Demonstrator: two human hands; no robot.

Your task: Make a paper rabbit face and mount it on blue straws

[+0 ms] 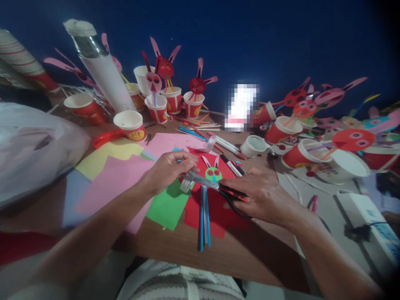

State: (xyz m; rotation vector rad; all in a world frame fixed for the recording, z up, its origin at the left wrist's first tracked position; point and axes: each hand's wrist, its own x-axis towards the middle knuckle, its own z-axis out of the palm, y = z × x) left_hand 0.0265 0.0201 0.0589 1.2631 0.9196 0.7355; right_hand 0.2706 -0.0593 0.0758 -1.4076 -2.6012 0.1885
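Observation:
My right hand (pixel 262 193) is closed round the handles of a pair of scissors (pixel 204 180), its metal blades pointing left. By the blade tips, the fingers of my left hand (pixel 175 164) are pinched together; whatever is between them is too small to make out. A clear, shiny strip or piece (pixel 186 184) shows just below those fingers. Under the blades lies a green paper rabbit face (pixel 211 171) with pink ears, red eyes and a blue nose. Blue and white sticks (pixel 205 221) extend below it, over red paper (pixel 223 221).
Green (pixel 168 204), pink (pixel 109 191) and yellow paper (pixel 104 156) lies to the left, near a plastic bag (pixel 37 146). Behind are a white flask (pixel 106 79), red paper cups (pixel 157 112) holding paper rabbits, and a white cup (pixel 253 146). A power strip (pixel 371 225) is at right.

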